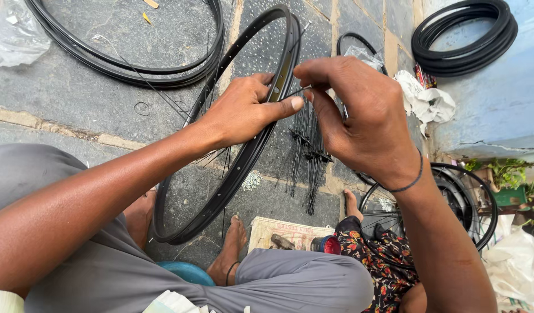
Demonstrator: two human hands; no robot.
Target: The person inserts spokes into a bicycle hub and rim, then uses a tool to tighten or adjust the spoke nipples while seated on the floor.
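Left hand: the left hand (244,113) grips the black bicycle wheel rim (244,156), fingers curled over its upper arc and thumb stretched out along the side towards the other hand.
Right hand: the right hand (359,116) pinches a thin black spoke (296,91) between thumb and fingertips, just beside the left thumb; a dark cord bracelet sits on its wrist.
Rim: held tilted on edge, its upper arc in the left hand, its lower arc down by the person's bare feet, well below both hands.
Spoke: runs from the right fingertips across to the rim's inner wall, touching it near the left fingers.
Spoke bundles: loose black spokes (307,156) lie on the stone paving directly below the right hand.
Beyond the left hand: more rims (128,66) on the paving.
Beyond the right hand: stacked black tyres (464,37) on a blue ledge.
Below the right wrist: a spoked wheel (446,203) and floral cloth (383,261).
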